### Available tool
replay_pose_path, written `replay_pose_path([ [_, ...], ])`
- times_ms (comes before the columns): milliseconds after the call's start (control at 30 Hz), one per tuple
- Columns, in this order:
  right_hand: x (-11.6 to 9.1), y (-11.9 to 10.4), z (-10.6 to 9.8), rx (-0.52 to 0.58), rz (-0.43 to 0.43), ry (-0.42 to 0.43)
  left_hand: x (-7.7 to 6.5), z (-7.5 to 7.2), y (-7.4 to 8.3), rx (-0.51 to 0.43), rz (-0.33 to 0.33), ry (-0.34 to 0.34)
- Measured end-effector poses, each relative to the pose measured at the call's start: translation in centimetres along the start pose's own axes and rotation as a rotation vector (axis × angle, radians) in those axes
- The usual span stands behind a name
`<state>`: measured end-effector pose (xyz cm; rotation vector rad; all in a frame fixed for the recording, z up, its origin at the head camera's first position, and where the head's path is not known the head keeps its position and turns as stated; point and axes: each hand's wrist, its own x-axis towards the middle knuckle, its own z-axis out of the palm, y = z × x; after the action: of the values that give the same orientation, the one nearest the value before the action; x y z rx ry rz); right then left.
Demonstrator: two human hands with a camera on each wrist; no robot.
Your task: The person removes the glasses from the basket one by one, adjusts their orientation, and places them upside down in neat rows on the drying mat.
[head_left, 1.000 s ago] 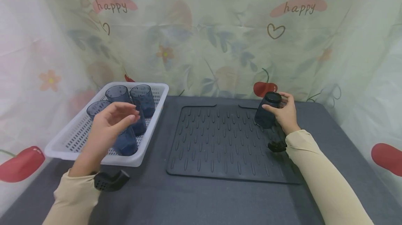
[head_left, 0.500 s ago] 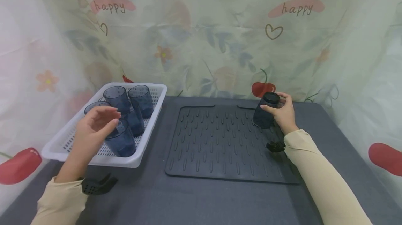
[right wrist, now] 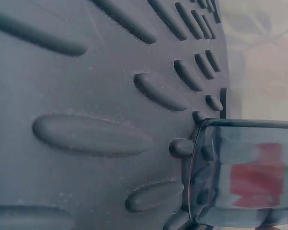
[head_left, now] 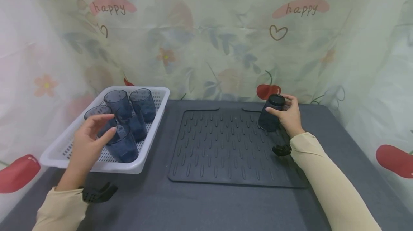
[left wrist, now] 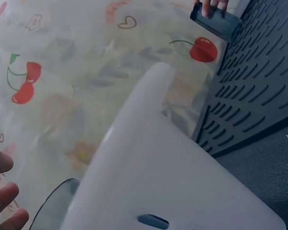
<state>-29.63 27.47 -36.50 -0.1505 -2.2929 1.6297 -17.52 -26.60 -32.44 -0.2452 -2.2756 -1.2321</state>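
My right hand [head_left: 290, 116] holds a dark blue-tinted drinking glass [head_left: 269, 120] upside down, thumb on one side and fingers behind. In the right wrist view, the rim end of this glass [right wrist: 245, 172] meets the ribbed surface of a black drying mat [head_left: 222, 145] near its far right corner. My left hand [head_left: 90, 138] hovers over a white plastic basket [head_left: 132, 168], thumb and fingers apart. Beneath and beside it stands the nearest glass [head_left: 124, 148], rim up. From the left wrist, my fingers [left wrist: 7, 196] show with nothing between them.
Several blue glasses stand rim up in the basket, among them a back right glass [head_left: 145, 107] and a back left glass [head_left: 117, 104]. A grey cloth-like table top [head_left: 193, 206] lies under everything. A patterned curtain [head_left: 200, 44] closes off the back and sides.
My left hand has moved left and slightly down over the basket, uncovering more of the nearest glass. The right hand keeps its hold on the upturned glass, almost still.
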Motion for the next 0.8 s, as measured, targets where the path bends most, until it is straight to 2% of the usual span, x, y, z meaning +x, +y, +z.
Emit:
replay_pose_path([
  [200, 0.1, 0.1, 0.0, 0.007, -0.010, -0.007, 0.0, 0.2, -0.4, -0.001, -0.017, -0.003],
  [433, 0.1, 0.2, 0.1, 0.009, -0.005, 0.001, 0.0, 0.4, -0.7, -0.002, -0.029, -0.049],
  [633, 0.1, 0.1, 0.1, 0.010, -0.001, 0.004, 0.0, 0.5, -1.1, -0.004, -0.045, -0.056],
  [800, 0.0, 0.1, 0.0, 0.015, -0.003, -0.001, -0.1, 0.6, -1.3, 0.004, -0.089, -0.073],
])
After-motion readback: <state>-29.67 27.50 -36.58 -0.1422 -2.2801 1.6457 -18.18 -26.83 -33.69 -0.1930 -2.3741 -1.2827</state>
